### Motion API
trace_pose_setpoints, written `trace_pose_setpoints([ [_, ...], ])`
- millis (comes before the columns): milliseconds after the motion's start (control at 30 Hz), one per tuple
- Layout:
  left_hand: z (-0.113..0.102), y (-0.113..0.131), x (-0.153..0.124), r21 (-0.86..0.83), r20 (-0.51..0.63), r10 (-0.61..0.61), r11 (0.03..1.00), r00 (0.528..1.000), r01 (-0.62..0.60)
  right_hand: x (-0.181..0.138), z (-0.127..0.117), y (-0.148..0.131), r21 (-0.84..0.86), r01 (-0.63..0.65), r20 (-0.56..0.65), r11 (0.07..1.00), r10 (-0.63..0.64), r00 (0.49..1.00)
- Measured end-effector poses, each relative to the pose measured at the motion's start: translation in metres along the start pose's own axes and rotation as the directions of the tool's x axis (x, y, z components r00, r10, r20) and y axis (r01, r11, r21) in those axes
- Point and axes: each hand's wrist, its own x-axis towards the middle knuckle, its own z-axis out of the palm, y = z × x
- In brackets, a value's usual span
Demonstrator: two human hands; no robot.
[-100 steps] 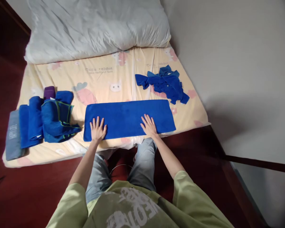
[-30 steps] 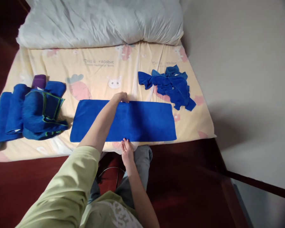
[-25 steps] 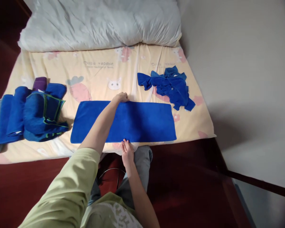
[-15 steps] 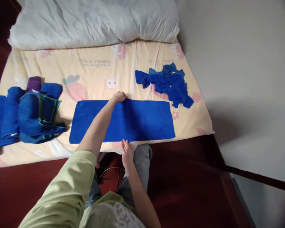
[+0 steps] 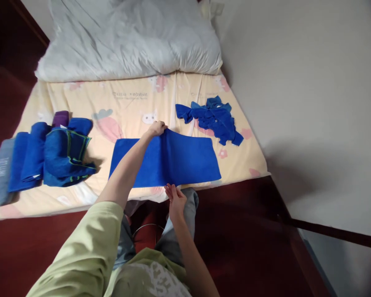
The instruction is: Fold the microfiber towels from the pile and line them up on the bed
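Note:
A blue towel (image 5: 191, 159) lies spread in a long rectangle near the bed's front edge, with a raised ridge across its middle. My left hand (image 5: 157, 128) reaches over it and pinches the far edge at that ridge. At the near edge, directly opposite, my right hand (image 5: 175, 200) has its fingertips closed on the cloth; its thumb is partly hidden. My left forearm covers part of the towel's left half.
To the left stand folded blue towels (image 5: 34, 152), a bundled green-edged blue cloth (image 5: 58, 159), a grey folded cloth (image 5: 1, 173) and a purple one (image 5: 61, 119). A crumpled blue cloth heap (image 5: 216, 117) lies right. A white quilt (image 5: 130, 45) lies behind; a wall (image 5: 312, 103) rises at right.
The towel's middle has lifted into a sharper ridge between my hands, and its two ends have drawn inward. The view has shifted slightly.

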Motion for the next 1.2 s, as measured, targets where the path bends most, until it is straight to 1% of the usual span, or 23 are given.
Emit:
trace_pose_setpoints([
  [100, -0.032, 0.013, -0.025, -0.118, -0.058, 0.012, 0.993, 0.998, -0.019, -0.014, 0.002, -0.028, -0.052, 0.132, 0.043, 0.990, -0.130, 0.991],
  [233, -0.076, 0.020, -0.063, -0.298, -0.152, 0.020, 0.952, 0.988, -0.065, -0.030, 0.002, -0.065, -0.095, 0.258, 0.093, 0.961, -0.250, 0.964],
  [300, -0.096, 0.019, -0.084, -0.406, -0.180, 0.026, 0.909, 0.983, -0.099, -0.035, 0.002, -0.085, -0.104, 0.320, 0.118, 0.942, -0.308, 0.944],
  [400, -0.123, 0.011, -0.121, -0.584, -0.253, 0.027, 0.793, 0.967, -0.175, -0.037, 0.006, -0.125, -0.118, 0.416, 0.153, 0.902, -0.397, 0.905],
  [467, -0.139, 0.004, -0.151, -0.676, -0.325, 0.012, 0.696, 0.946, -0.241, -0.036, 0.013, -0.157, -0.138, 0.498, 0.184, 0.856, -0.472, 0.862],
  [533, -0.152, -0.003, -0.183, -0.725, -0.396, 0.008, 0.610, 0.918, -0.318, -0.035, 0.025, -0.193, -0.156, 0.593, 0.245, 0.790, -0.550, 0.798],
  [600, -0.163, -0.009, -0.216, -0.746, -0.463, -0.009, 0.544, 0.887, -0.384, -0.037, 0.043, -0.228, -0.149, 0.671, 0.305, 0.726, -0.612, 0.730],
  [667, -0.174, -0.013, -0.247, -0.762, -0.513, -0.075, 0.498, 0.855, -0.414, -0.042, 0.064, -0.259, -0.121, 0.717, 0.333, 0.686, -0.652, 0.681],
  [733, -0.185, -0.015, -0.274, -0.763, -0.556, -0.154, 0.485, 0.817, -0.428, -0.049, 0.085, -0.282, -0.099, 0.738, 0.347, 0.667, -0.672, 0.654],
  [800, -0.197, -0.017, -0.298, -0.737, -0.605, -0.202, 0.508, 0.770, -0.446, -0.059, 0.103, -0.296, -0.096, 0.746, 0.367, 0.659, -0.673, 0.642],
  [900, -0.213, -0.020, -0.327, -0.690, -0.663, -0.232, 0.558, 0.711, -0.461, -0.075, 0.121, -0.304, -0.097, 0.751, 0.408, 0.653, -0.662, 0.629],
  [1033, -0.226, -0.027, -0.356, -0.665, -0.700, -0.252, 0.572, 0.668, -0.480, -0.092, 0.131, -0.306, -0.083, 0.765, 0.501, 0.639, -0.637, 0.586],
  [1067, -0.228, -0.029, -0.363, -0.658, -0.709, -0.251, 0.571, 0.659, -0.491, -0.095, 0.132, -0.307, -0.088, 0.764, 0.516, 0.639, -0.627, 0.584],
  [1133, -0.230, -0.031, -0.376, -0.648, -0.721, -0.246, 0.570, 0.647, -0.505, -0.100, 0.133, -0.308, -0.114, 0.748, 0.527, 0.653, -0.599, 0.603],
  [1200, -0.230, -0.033, -0.387, -0.650, -0.715, -0.247, 0.578, 0.654, -0.493, -0.105, 0.131, -0.308, -0.151, 0.716, 0.538, 0.682, -0.551, 0.638],
])
